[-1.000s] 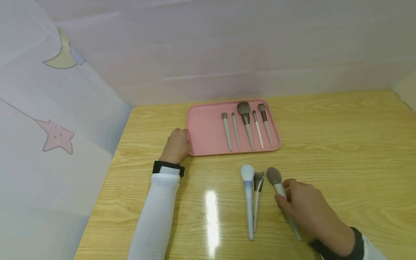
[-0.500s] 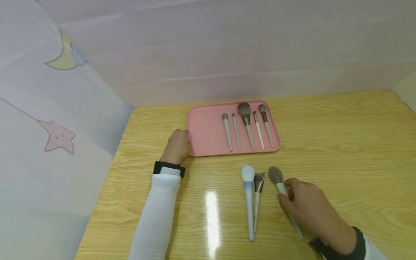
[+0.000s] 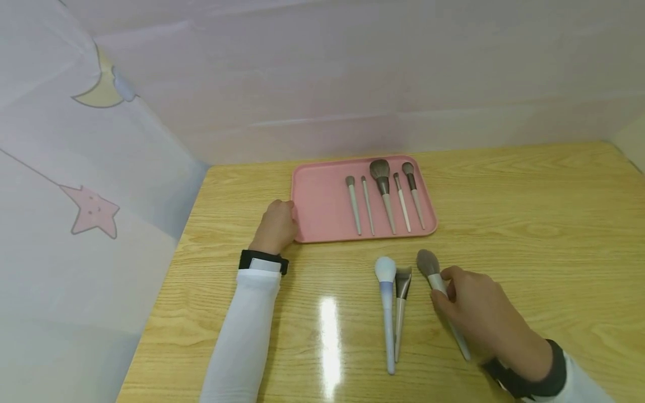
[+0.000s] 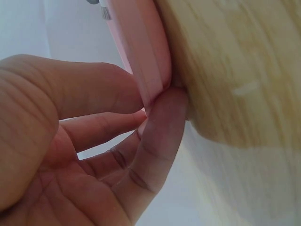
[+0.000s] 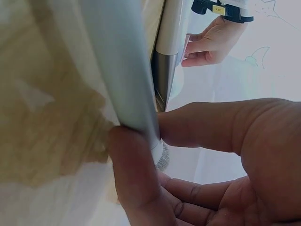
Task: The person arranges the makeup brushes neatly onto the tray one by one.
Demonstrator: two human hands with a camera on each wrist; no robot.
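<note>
At the left side of the pink tray (image 3: 317, 207), my left hand (image 3: 274, 226) pinches the rim; in the left wrist view the thumb (image 4: 101, 89) and a finger (image 4: 162, 127) lie on either side of it. My right hand (image 3: 484, 310) pinches a makeup brush (image 3: 428, 263) with a grey-brown head and a pale handle (image 5: 122, 66). To its left lie a white-headed makeup brush (image 3: 386, 296) and a shorter brush with a flat dark head (image 3: 401, 302), side by side on the table.
Several makeup brushes lie in a row on the tray's right part, among them a large fluffy one (image 3: 380, 170). The wooden table (image 3: 529, 224) meets a pale cloth backdrop (image 3: 353, 73) behind and on the left.
My right hand has moved slightly away from me and to the right with the makeup brush. The left hand stays at the tray's edge.
</note>
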